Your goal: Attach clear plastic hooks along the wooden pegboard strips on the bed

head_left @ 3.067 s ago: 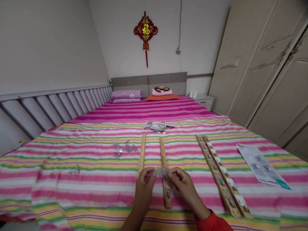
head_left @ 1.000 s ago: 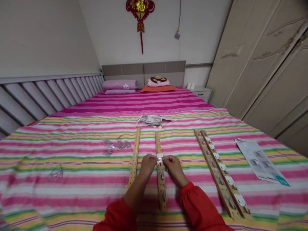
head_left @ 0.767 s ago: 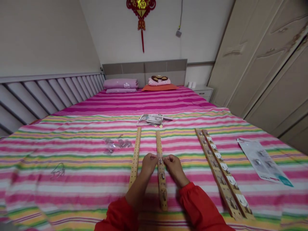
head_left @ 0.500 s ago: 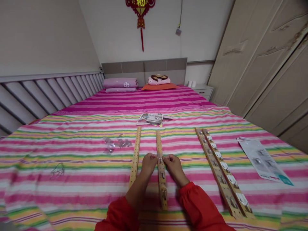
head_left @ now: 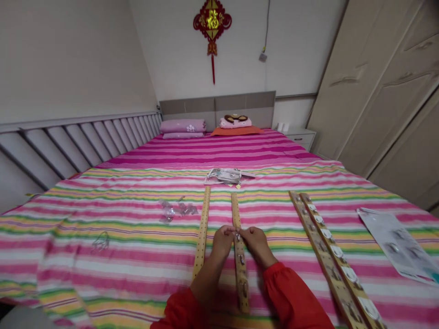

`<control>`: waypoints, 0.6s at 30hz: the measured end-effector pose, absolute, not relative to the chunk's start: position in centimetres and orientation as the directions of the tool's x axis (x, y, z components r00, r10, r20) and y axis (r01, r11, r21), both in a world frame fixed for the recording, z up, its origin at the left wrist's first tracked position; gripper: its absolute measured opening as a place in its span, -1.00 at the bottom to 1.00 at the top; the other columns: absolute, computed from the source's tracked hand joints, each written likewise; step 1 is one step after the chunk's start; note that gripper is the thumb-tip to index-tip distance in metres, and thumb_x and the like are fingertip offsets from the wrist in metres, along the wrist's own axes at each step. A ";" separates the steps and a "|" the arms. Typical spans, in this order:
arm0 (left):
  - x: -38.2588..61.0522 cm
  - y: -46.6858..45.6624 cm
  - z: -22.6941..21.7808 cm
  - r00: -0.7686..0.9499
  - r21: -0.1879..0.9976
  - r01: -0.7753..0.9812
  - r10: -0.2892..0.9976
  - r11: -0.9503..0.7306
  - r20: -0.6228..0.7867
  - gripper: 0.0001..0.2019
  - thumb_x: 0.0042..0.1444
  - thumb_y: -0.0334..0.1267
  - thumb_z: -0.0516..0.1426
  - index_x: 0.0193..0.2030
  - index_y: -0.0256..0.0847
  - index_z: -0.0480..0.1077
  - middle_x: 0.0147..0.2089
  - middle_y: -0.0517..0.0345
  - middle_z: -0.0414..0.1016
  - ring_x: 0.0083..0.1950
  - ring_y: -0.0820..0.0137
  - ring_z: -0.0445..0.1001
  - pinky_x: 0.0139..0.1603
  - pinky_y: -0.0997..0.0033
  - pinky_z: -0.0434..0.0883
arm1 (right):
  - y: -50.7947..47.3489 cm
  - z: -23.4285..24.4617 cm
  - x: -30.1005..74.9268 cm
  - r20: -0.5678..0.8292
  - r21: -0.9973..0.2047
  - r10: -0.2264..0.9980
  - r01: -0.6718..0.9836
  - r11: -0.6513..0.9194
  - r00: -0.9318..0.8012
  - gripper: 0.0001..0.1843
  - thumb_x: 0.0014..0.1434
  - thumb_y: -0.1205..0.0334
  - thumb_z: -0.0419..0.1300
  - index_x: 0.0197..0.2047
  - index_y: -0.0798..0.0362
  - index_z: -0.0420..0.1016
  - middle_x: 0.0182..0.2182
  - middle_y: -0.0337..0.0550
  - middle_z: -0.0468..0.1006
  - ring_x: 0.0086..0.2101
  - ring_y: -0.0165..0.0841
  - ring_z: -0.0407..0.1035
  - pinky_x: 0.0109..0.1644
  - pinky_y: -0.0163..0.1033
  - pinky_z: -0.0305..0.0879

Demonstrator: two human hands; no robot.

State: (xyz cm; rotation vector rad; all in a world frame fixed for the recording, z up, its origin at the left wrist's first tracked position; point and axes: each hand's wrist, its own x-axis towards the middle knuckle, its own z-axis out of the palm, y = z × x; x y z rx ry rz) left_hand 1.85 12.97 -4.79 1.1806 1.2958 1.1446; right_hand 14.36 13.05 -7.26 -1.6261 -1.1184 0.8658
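Observation:
A narrow wooden strip with rows of holes (head_left: 234, 205) lies lengthwise in front of me on the striped bed sheet. Several small shiny metal hooks sit along its near half, one of them a metal hook (head_left: 241, 259) just below my fingers. My left hand (head_left: 222, 241) and my right hand (head_left: 255, 243) meet over the strip from either side, fingertips pinched together around another small metal hook (head_left: 238, 237), which they partly hide. Left of my left hand lies a second perforated wooden strip (head_left: 203, 214), with no hooks visible on it; my forearm covers its near end.
On the right lie two strips fitted with hooks, one with metal pieces (head_left: 320, 246) and one with white pieces (head_left: 338, 252). A blister pack (head_left: 394, 240) is beyond them. Clear plastic scraps (head_left: 176, 210), a thin wire-like tangle (head_left: 101, 242) and a pile of packaging (head_left: 226, 176) lie around.
The view has tilted up and turned slightly left, so everything sits lower and further right. My hands stay at the same strip, and the fingertips have come closer together over the hook.

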 end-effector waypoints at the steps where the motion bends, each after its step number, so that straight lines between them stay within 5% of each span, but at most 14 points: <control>1: 1.9 13.0 -4.9 -0.020 0.996 0.041 0.996 0.085 -0.084 -0.94 -0.20 -0.41 0.15 -0.52 -0.21 0.44 -0.51 0.20 0.49 -0.41 0.41 0.44 -0.34 0.46 0.36 | 13.2 -7.3 14.4 -0.055 -0.947 0.945 0.285 -0.151 0.321 -0.53 -0.24 -0.15 0.26 -0.80 -0.03 0.18 -0.85 -0.33 0.22 -0.70 -0.45 0.07 -0.63 -0.30 -0.05; 13: 2.0 12.9 -5.3 -0.068 0.979 0.075 0.980 0.191 -0.186 -0.83 -0.22 -0.53 0.16 -0.43 -0.25 0.44 -0.59 0.32 0.33 -0.50 0.50 0.34 -0.41 0.52 0.29 | 13.7 -6.7 14.7 -0.107 -0.916 0.950 0.343 -0.209 0.292 -0.44 -0.10 -0.23 0.16 -0.87 -0.05 0.20 -0.89 -0.22 0.23 -0.75 -0.40 0.11 -0.59 -0.23 -0.03; 18: 0.8 12.8 -4.6 0.061 0.977 0.061 0.977 0.203 -0.206 -0.76 -0.33 -0.44 0.27 -0.39 -0.28 0.49 -0.49 0.21 0.44 -0.43 0.44 0.40 -0.32 0.44 0.34 | 13.5 -6.8 14.7 -0.095 -0.947 0.952 0.269 -0.177 0.291 -0.37 -0.05 -0.35 0.06 -0.84 -0.03 0.28 -0.88 -0.18 0.29 -0.77 -0.38 0.15 -0.61 -0.23 0.02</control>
